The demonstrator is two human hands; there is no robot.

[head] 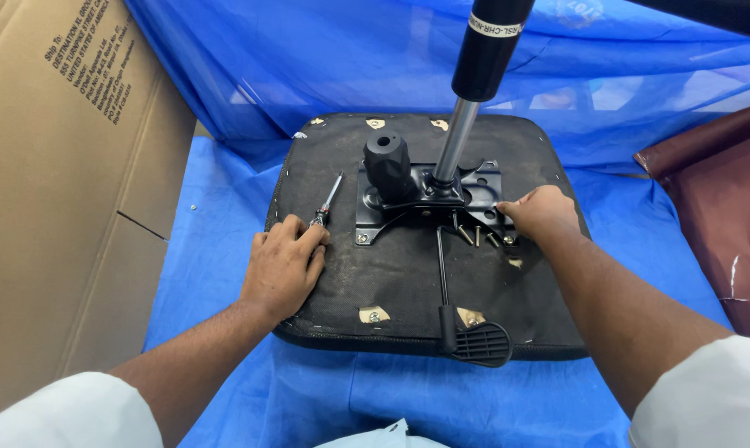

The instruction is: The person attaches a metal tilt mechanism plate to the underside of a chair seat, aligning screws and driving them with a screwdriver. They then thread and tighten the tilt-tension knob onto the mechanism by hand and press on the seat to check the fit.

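We have the seat (pixel 408 282) upside down on the blue sheet (pixel 217 207), so its metal plate (pixel 483 187) faces us. Left of the plate, our left hand (pixel 282 270) closes on the screwdriver (pixel 327 202); at its right edge, our right hand (pixel 543 211) pinches near loose screws (pixel 474 236).

Bright, even light, soft shadows, sharp centre; the corners look perhaps slightly stretched by the lens.

Bare seat underside (pixel 408 274) between the hands; gas cylinder (pixel 474 83) and lever (pixel 443 274) in the way.
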